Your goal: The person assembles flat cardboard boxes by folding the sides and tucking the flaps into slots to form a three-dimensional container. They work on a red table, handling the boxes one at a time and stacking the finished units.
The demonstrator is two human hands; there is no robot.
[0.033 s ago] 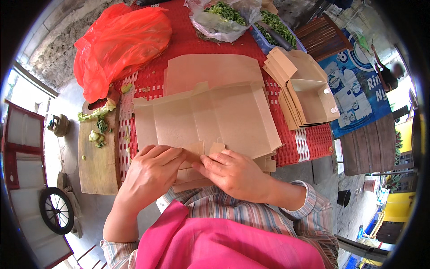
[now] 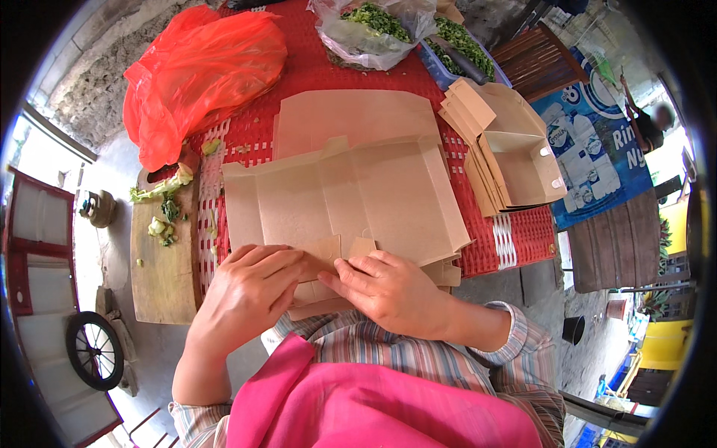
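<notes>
A flat, creased brown cardboard box blank lies in front of me, on top of more unfolded cardboard. My left hand grips its near edge, fingers bent over the flap and the thumb underneath, partly hidden. Close beside it, my right hand pinches a small tab at the same edge with thumb and forefinger. A narrow gap separates the two hands. To the right stand several folded cardboard boxes, nested together with their lids raised.
A red woven table carries all this. A red plastic bag sits far left, above a wooden board with vegetable scraps. Chopped greens fill a clear bag and a blue tray with a knife. A person stands far right.
My left hand has shifted very slightly left, its fingertips drawing back a little from the tab. The right hand and the cardboard look almost the same.
</notes>
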